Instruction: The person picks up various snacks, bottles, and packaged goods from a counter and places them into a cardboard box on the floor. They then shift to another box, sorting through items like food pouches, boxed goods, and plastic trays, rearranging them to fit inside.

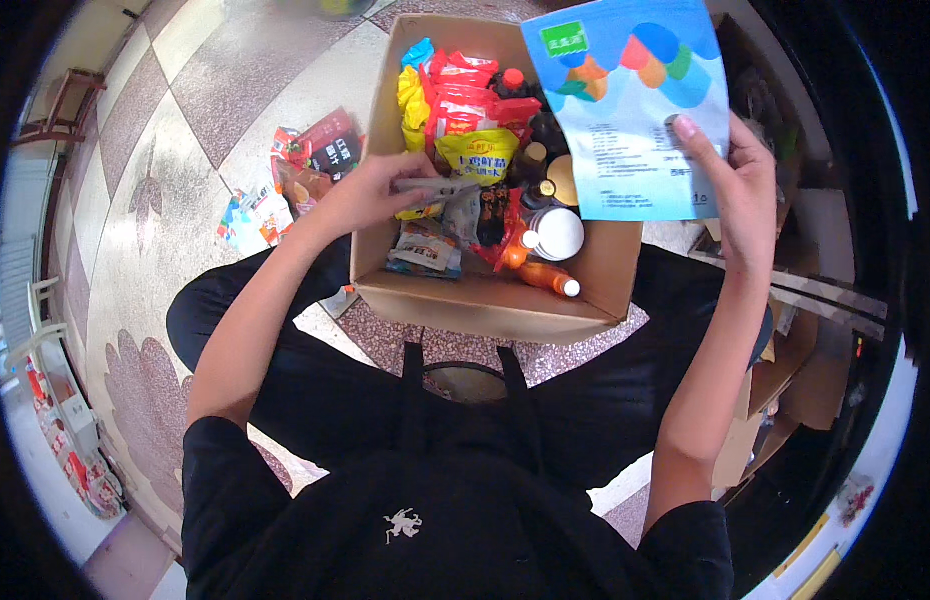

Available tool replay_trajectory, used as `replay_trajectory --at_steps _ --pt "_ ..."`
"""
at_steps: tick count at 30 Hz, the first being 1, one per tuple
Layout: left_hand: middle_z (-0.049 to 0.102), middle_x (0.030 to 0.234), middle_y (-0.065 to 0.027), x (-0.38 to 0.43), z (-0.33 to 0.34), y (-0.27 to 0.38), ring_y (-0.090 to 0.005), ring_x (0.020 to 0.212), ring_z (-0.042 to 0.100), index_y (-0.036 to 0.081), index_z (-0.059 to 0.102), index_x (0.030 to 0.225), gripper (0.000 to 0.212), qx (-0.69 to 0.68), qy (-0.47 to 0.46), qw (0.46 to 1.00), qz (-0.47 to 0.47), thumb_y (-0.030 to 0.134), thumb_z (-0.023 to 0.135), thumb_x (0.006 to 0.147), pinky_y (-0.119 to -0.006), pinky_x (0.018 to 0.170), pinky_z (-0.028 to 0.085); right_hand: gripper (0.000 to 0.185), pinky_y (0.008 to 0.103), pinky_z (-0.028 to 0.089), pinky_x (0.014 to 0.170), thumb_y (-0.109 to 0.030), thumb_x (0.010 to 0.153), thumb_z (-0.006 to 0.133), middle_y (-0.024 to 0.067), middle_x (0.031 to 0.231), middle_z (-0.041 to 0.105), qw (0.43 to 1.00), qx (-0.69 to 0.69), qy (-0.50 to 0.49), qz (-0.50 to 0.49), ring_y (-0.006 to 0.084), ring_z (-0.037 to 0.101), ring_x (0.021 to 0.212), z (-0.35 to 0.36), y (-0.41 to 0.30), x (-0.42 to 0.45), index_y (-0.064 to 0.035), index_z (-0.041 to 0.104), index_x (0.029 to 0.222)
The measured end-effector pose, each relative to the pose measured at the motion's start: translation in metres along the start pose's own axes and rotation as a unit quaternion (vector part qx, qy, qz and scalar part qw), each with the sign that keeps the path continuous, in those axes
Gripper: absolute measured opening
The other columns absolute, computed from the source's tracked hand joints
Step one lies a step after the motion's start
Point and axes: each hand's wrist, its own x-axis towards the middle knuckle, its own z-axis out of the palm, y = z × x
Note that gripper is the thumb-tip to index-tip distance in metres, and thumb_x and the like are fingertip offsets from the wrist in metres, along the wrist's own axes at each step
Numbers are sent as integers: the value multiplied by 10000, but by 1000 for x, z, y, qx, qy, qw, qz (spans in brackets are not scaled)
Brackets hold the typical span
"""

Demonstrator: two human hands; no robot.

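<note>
An open cardboard box (487, 306) stands on the floor before me, between my bent legs. My right hand (739, 176) grips a flat blue-and-white pouch (637, 150) by its edge, above the box's right side. Over the box's left part, my left hand (371, 191) pinches a small greyish packet (439, 189); its contents cannot be made out. Inside are red packets (465, 112), a yellow seasoning pouch (476, 154), a white-lidded jar (559, 234), a dark bottle with a red cap (513, 84) and an orange bottle (547, 277) lying tilted. The pouch hides the far right corner.
Several food packets (315, 157) lie on the tiled floor (210, 127) left of the box. More cardboard boxes (802, 352) stand at my right. A wooden chair (64, 112) is at the far left.
</note>
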Motion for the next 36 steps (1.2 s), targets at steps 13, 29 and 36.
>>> replay_trajectory --at_steps 13,29,36 --pt "612 850 -237 -25 82 -67 -403 803 603 59 489 1191 454 358 -323 875 -45 35 532 740 -474 732 489 376 209 435 716 -227 801 694 28 887 636 999 11 9 -39 69 568 773 -28 -4 -10 -10 605 1095" --pt "532 1193 -171 2 82 -58 -261 1127 513 0 434 1242 528 -31 -224 956 -186 47 585 738 -343 958 404 204 329 469 731 -97 796 614 124 840 621 967 3 -225 -124 210 621 806 64 57 -35 -10 540 966" --pt "524 1243 -120 -8 84 -33 -192 1151 480 13 487 1254 508 -181 -373 904 -100 -41 485 748 -316 1009 344 304 348 446 760 120 670 493 115 895 637 892 54 -446 -45 293 605 915 99 134 -75 -49 544 918"
